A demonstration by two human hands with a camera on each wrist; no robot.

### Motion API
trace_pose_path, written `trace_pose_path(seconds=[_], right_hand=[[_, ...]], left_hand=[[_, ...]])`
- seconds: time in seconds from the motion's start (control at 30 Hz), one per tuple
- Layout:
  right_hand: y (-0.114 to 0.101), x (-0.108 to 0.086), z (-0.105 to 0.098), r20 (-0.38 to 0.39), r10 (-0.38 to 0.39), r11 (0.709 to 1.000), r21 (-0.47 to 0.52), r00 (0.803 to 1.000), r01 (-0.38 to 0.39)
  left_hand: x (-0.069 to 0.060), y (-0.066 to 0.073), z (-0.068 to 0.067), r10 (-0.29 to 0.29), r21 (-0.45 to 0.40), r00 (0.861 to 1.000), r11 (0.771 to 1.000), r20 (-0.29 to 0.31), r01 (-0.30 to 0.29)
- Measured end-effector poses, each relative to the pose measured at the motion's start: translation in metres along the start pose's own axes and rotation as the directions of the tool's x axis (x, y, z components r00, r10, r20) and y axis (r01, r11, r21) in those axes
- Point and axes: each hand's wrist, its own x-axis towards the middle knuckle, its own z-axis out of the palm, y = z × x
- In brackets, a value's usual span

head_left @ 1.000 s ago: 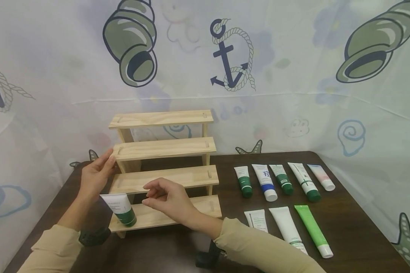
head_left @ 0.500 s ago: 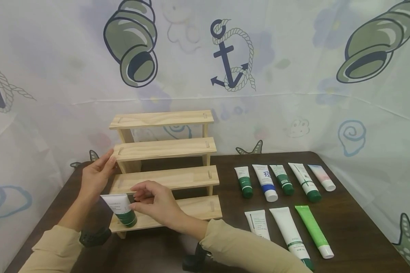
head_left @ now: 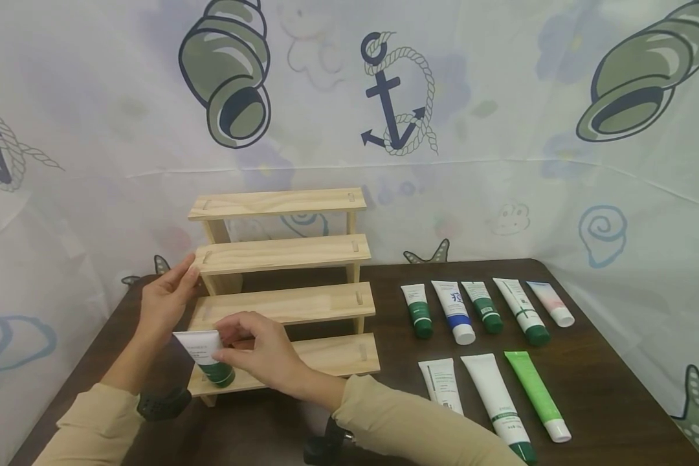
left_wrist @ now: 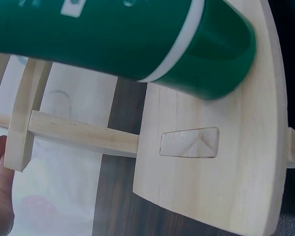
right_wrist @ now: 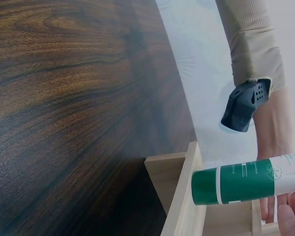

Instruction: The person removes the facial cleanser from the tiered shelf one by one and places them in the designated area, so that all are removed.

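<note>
A white squeeze tube with a green cap end [head_left: 206, 356] stands cap down at the left end of the lowest wooden shelf [head_left: 332, 356]. My right hand [head_left: 265, 356] has curled fingers at the tube's right side and pinches its edge between thumb and index finger. In the right wrist view, those fingertips [right_wrist: 289, 219] meet the white part of the tube. My left hand [head_left: 166, 301] touches the left end of the second shelf from the top [head_left: 282, 254], fingers fairly straight. The tube's green lower part [left_wrist: 113, 42] fills the upper left wrist view.
A four-tier wooden rack [head_left: 276, 202] stands on the dark wooden table [head_left: 384, 414]. Several tubes lie to its right in two rows, including a blue-banded tube [head_left: 454, 310] and a light green tube [head_left: 537, 395]. A patterned cloth [head_left: 472, 213] hangs behind.
My right hand has moved left along the lowest shelf until its thumb and fingers reach the tube. The left hand and the tube have stayed in place.
</note>
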Motion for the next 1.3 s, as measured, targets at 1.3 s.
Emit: trace_pose_path(seconds=[1.3], right_hand=[[0.004, 0.004, 0.013, -0.068, -0.007, 0.995, -0.099, 0.998, 0.0]], left_hand=[[0.0, 0.002, 0.0, -0.007, -0.004, 1.0, 1.0, 0.002, 0.007]])
